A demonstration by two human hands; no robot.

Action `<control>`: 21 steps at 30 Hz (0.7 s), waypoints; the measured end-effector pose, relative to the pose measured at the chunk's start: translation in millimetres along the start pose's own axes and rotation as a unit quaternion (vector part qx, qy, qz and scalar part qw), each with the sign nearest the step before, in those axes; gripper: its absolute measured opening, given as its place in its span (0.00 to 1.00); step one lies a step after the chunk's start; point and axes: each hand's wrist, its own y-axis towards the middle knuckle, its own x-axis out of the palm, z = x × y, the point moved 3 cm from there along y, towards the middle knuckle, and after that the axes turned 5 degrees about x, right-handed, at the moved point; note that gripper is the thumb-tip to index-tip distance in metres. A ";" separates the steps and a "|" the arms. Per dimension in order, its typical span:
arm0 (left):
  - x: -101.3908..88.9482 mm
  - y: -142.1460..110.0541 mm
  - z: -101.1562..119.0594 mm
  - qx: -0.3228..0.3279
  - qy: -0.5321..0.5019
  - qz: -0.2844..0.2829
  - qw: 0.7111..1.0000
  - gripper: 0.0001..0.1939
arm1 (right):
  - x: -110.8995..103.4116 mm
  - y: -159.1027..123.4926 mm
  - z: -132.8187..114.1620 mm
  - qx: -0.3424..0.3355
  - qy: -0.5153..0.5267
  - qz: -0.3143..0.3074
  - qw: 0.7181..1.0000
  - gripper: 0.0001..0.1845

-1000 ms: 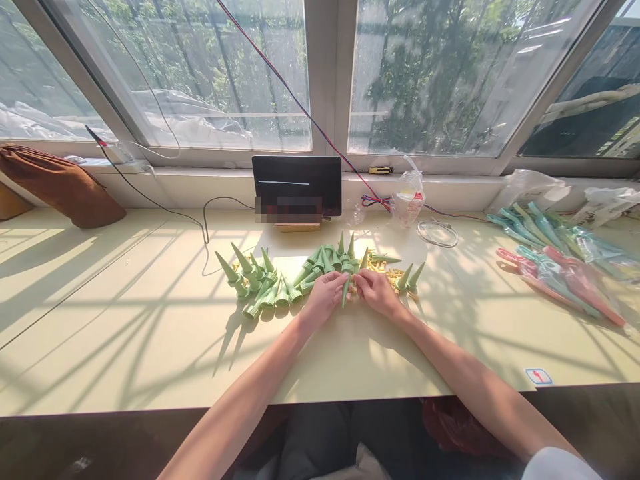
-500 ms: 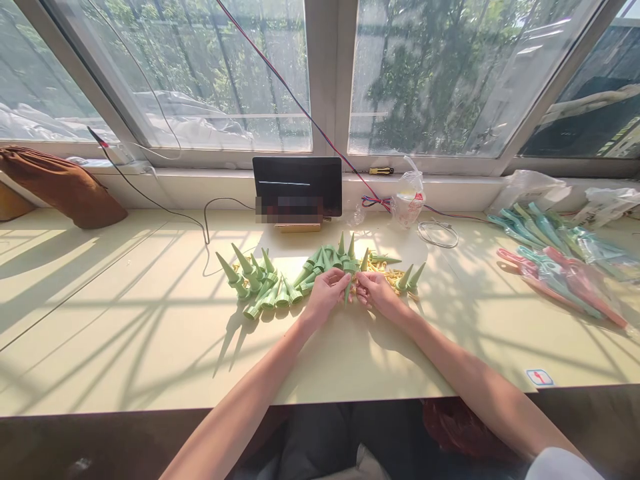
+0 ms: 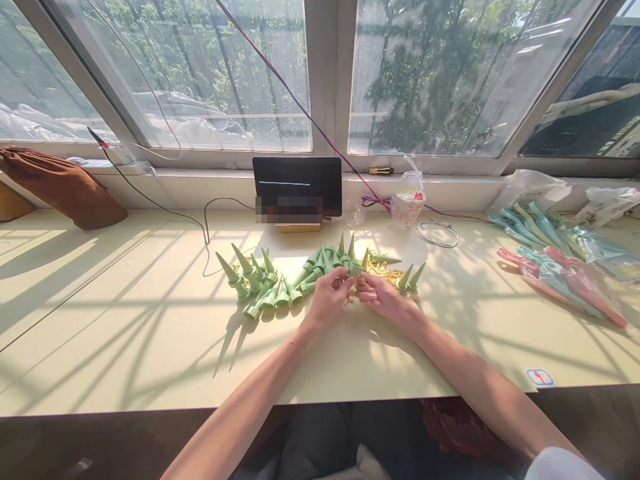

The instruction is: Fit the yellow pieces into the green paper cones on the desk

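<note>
Cones in green plastic crowd the tabletop on the left, some upright, some on their sides. Next over, the left hand has a green collared piece pinched between thumb and fingers, in front of the pile. The right hand is half-curled just beside it; can't tell if it's got anything. I'd keep the left pinch light but steady, line things up by eye, and mind the yellow bits further right.
</note>
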 end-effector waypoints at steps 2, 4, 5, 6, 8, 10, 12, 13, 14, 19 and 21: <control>1.4 1.1 -3.3 0.000 0.002 -0.006 1.000 0.15 | 2.0 0.7 0.9 0.007 0.032 0.014 0.999 0.25; 2.5 2.2 -6.3 0.004 0.016 -0.006 1.000 0.15 | 3.9 1.5 2.3 0.012 0.058 0.032 0.998 0.25; 2.8 2.7 -7.3 0.008 0.027 -0.001 1.000 0.15 | 4.7 1.9 2.9 0.014 0.069 0.043 0.997 0.25; 2.8 3.1 -8.0 0.011 0.038 0.005 0.999 0.14 | 5.4 2.2 3.6 0.015 0.078 0.053 0.995 0.24; 2.5 3.5 -8.3 0.018 0.059 0.016 0.998 0.14 | 6.5 2.7 4.7 0.016 0.095 0.072 0.993 0.23; 1.9 3.4 -8.0 0.019 0.070 0.025 0.997 0.13 | 7.4 3.2 5.5 0.015 0.110 0.082 0.990 0.22; 1.6 3.1 -7.3 0.018 0.073 0.027 0.997 0.13 | 7.8 3.6 5.9 0.012 0.119 0.084 0.989 0.21; 1.5 2.9 -6.9 0.019 0.074 0.027 0.997 0.13 | 7.7 3.8 5.9 0.008 0.120 0.086 0.989 0.21; 1.5 2.6 -6.4 0.019 0.075 0.027 0.997 0.13 | 7.4 3.8 5.8 0.001 0.120 0.088 0.989 0.20; 3.0 1.3 -3.7 0.011 0.065 0.024 0.998 0.12 | 4.4 4.6 5.7 -0.019 0.096 0.065 0.993 0.20; 3.7 1.0 -3.2 0.003 0.047 0.020 0.999 0.13 | 2.8 5.6 6.2 -0.035 0.083 0.047 0.995 0.21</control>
